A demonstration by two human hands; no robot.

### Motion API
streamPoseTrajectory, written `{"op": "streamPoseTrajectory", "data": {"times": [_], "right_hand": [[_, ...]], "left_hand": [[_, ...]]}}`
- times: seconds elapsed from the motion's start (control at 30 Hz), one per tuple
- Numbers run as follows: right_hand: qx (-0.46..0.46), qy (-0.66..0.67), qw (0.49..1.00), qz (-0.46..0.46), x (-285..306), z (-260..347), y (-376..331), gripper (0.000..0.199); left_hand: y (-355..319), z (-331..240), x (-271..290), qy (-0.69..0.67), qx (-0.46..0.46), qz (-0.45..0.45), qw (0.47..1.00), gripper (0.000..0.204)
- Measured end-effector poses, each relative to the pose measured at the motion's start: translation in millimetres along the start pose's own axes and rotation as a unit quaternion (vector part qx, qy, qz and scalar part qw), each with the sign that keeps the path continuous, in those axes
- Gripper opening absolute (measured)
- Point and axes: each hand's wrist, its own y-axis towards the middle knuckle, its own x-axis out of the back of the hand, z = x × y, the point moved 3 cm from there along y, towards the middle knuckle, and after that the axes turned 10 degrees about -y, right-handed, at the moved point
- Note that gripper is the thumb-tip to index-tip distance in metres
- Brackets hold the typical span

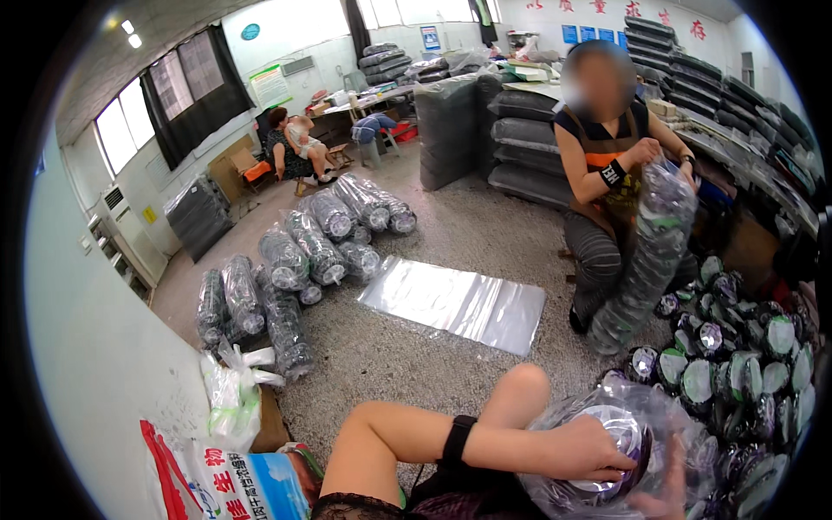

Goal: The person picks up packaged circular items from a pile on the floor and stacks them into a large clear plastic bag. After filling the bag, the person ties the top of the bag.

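Observation:
In front of my lap stands a clear plastic bag (555, 416) with its mouth spread wide. Inside it lies a round item with a shiny silver face and a dark purple rim (620, 420). My left hand (594, 449) reaches in from the left with a black band on its wrist, its fingers curled down onto the round item. At the bag's right near side is my right hand (666, 485), fingers apart, one stretched upward; it is slightly blurred. Beside it on the right is a heap of similar round items (698, 381) with silvery and green faces.
A flat stack of clear bags (459, 299) lies on the floor ahead. Filled bag rolls (316, 243) stand beyond it at the left. Opposite, a seated co-worker (607, 147) holds a tall filled bag (646, 260). A printed sack (251, 481) stands near left, by the wall.

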Motion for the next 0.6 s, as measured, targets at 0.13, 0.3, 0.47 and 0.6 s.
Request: {"op": "streamPoseTrajectory", "data": {"times": [0.13, 0.3, 0.47, 0.6], "right_hand": [[-0.242, 0.631, 0.721, -0.152, -26, 11, 7, 0.036], [-0.248, 0.882, 0.397, -0.044, -28, 9, 8, 0.022], [-0.337, 0.776, 0.524, -0.099, -20, 11, -4, 0.029], [-0.257, 0.832, 0.491, -0.022, -30, 1, -13, 0.032]], "left_hand": [[6, 0, -1, -0.095, -0.014, -0.041, 0.995, 0.023], [-48, -33, 86, 0.01, 0.117, 0.174, 0.978, 0.024], [-32, -55, 148, -0.009, 0.083, -0.266, 0.96, 0.028], [-25, -12, 88, -0.159, 0.124, -0.141, 0.969, 0.022]]}}
